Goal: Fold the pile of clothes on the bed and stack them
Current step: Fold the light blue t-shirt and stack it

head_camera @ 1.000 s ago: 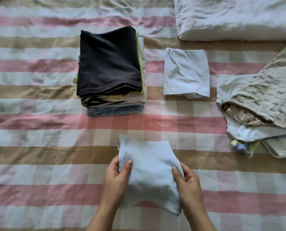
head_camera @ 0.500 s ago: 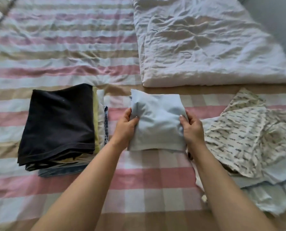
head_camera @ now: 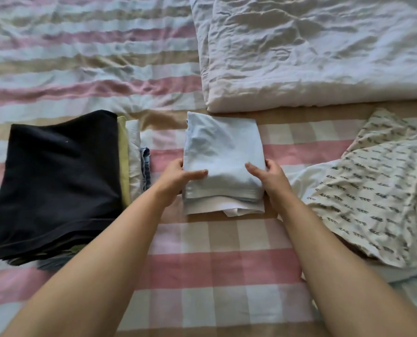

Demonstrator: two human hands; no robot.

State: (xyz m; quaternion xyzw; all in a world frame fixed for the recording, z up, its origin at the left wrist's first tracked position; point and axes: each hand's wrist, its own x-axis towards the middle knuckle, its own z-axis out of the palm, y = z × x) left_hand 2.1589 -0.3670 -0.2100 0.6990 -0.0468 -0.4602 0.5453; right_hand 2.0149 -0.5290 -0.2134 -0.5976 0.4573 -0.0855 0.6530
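Observation:
A folded light blue cloth (head_camera: pixel 223 152) lies on top of a folded white garment (head_camera: pixel 210 207) in the middle of the bed. My left hand (head_camera: pixel 178 181) grips the blue cloth's left edge, thumb on top. At its right edge, my right hand (head_camera: pixel 272 177) grips it the same way. To the left stands a tall stack of folded clothes (head_camera: pixel 56 181) with a black garment on top. On the right lies the unfolded pile (head_camera: pixel 373 193), topped by a cream garment with small dark print.
A rumpled white duvet (head_camera: pixel 312 52) covers the bed's far right. The bedsheet (head_camera: pixel 214 268) is checked in pink, beige and white. A narrow strip of sheet separates the small blue-and-white stack from the tall stack and from the unfolded pile.
Both hands carried the folded blue cloth away from me and set it on the white folded garment. My view tilted up towards the duvet.

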